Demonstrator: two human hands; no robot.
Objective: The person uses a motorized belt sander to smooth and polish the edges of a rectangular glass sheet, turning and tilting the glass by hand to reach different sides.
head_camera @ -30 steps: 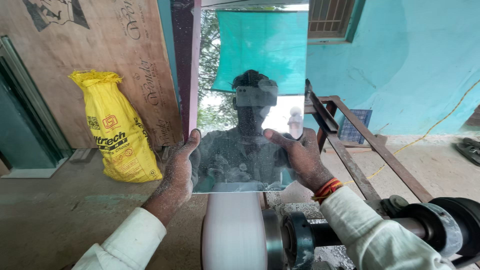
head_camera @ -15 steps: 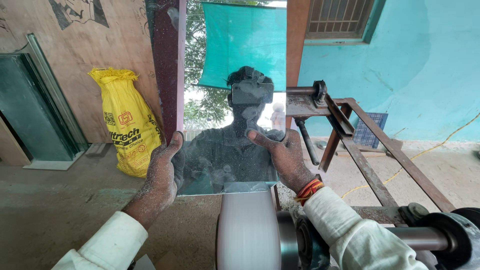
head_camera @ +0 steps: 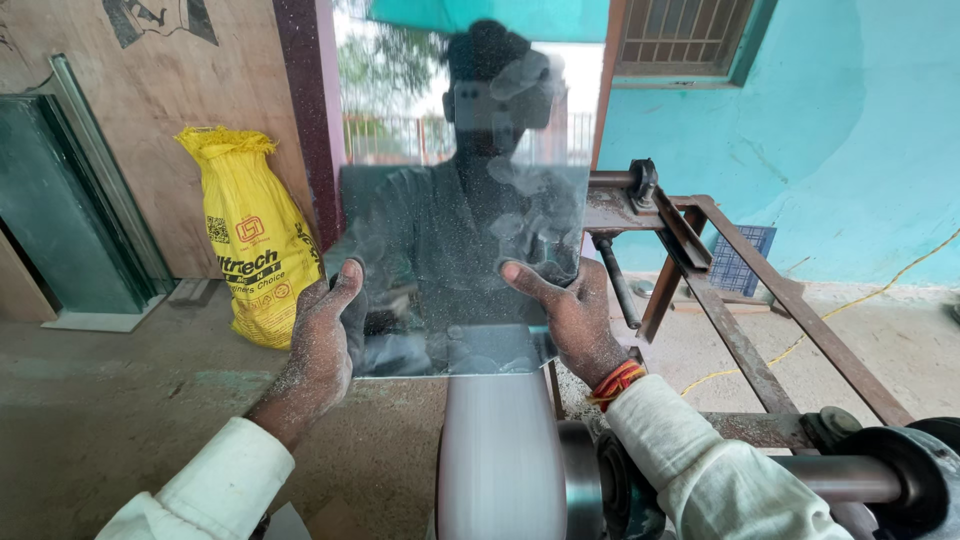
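Turquoise wall (head_camera: 850,130) at 2 o'clock, barred window (head_camera: 685,35) at 1 o'clock. Plywood board (head_camera: 160,110) at 10 o'clock, green glass sheets (head_camera: 60,210) leaning against it at 9 o'clock. Concrete floor (head_camera: 120,400) across 7 to 8 o'clock. Rusty steel frame (head_camera: 740,330) running from 1 down to 4 o'clock, shaft (head_camera: 840,478) and dark pulley (head_camera: 915,470) at 4 o'clock. Yellow sack (head_camera: 250,235) standing at 9 to 10 o'clock, just beside the dark red post (head_camera: 305,110). Yellow cord (head_camera: 850,300) trailing over the ground at 3 o'clock.

Dead centre: mirror (head_camera: 470,230), held upright, dusty and smeared, reflection of the wearer and trees filling it. Lower edge touching the top of the pale grinding wheel (head_camera: 500,455) at 6 o'clock, wheel surface blurred.

Left hand (head_camera: 325,345) at 8 o'clock, powdered white, clamped on the mirror's left edge, thumb on the front face, fingers hidden behind. Right hand (head_camera: 570,315) at 4 o'clock, clamped on the right edge, thumb across the glass front. Orange-red bangles (head_camera: 615,383) on the right wrist, white sleeves (head_camera: 215,490) on both arms.
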